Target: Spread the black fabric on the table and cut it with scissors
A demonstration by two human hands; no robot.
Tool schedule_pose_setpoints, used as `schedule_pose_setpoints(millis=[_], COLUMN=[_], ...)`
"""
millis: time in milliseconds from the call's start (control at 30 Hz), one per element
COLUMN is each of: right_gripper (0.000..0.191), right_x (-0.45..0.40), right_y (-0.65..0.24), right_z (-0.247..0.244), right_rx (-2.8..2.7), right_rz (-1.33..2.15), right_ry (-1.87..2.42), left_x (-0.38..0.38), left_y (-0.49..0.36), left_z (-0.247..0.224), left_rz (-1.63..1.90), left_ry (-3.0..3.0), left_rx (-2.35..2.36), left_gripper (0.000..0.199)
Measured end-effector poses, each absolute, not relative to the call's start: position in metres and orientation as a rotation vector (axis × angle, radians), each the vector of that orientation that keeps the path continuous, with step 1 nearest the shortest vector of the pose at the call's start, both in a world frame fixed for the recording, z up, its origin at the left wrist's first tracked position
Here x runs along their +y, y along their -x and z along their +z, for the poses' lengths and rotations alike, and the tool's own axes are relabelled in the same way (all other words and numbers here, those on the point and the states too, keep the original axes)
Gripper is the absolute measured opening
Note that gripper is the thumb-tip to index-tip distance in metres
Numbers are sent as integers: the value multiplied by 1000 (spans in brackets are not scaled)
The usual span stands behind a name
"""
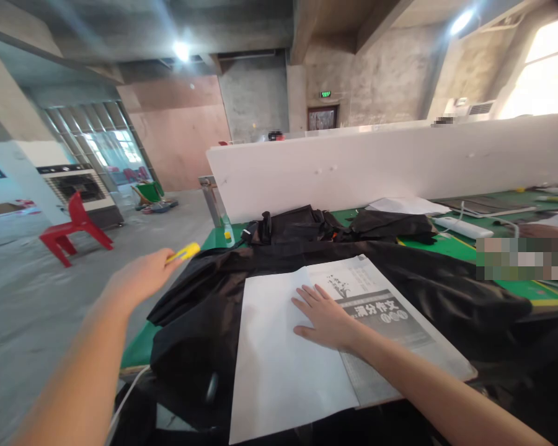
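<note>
An open booklet [283, 347] lies on black fabric [190, 365], its left page blank white and its right page [390, 322] printed in grey with Chinese characters. My right hand [325, 319] rests flat near the fold, fingers spread, touching the pages. Off to the left, above the table's edge, my left hand [144, 272] is closed around what looks like a yellow utility knife [185, 253]. Motion blurs that arm, and I cannot make out a blade. The knife is apart from the booklet.
Bunched black cloth [302, 224], a small bottle [227, 232] and a white power strip [464, 227] sit on the green tabletop [460, 251]. A white partition [376, 167] stands behind. Left on the floor are a red chair [77, 226] and an air cooler [81, 189].
</note>
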State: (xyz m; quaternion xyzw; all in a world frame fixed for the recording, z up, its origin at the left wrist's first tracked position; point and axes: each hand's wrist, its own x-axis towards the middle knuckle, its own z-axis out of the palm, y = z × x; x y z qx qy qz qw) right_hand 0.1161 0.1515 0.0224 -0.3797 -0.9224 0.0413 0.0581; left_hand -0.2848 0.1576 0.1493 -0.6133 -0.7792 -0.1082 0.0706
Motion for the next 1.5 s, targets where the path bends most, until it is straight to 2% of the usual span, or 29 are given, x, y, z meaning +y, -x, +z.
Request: schedule_pose_setpoints(millis=[67, 133, 333, 500, 733, 867, 1033, 1167, 1333, 1500], right_gripper=[76, 76, 73, 73, 73, 73, 72, 73, 76, 75], right_x=[153, 153, 151, 151, 152, 152, 152, 153, 155, 154], right_y=[-116, -116, -119, -120, -120, -120, -121, -122, -123, -124], right_z=[21, 21, 24, 28, 29, 30, 32, 30, 25, 26], right_rx=[-2786, -2769, -2731, -2707, -2696, -2695, -2686, -2676, -2661, -2656], right_rz=[124, 127, 170, 183, 216, 224, 242, 228, 217, 202], right_ry=[1157, 1161, 1159, 1130, 1111, 1119, 1119, 1115, 1111, 1099], left_x=[178, 208, 306, 346, 351, 348, 361, 371, 355, 323], left_y=[268, 248, 207, 192, 207, 216, 218, 211, 194, 181], left_z=[158, 153, 97, 67, 54, 56, 60, 52, 40, 49], left_rz=[-461, -594, -596, -544, -413, -512, -624, -537, -431, -260], left_ry=[1769, 1752, 1898, 2111, 2432, 2569, 2464, 2280, 2069, 2202], left_rx=[-2320, -2309, -2404, -2467, -2604, -2471, -2206, -2203, -2215, -2073], left_gripper=[52, 56, 42, 36, 31, 34, 35, 33, 46, 37])
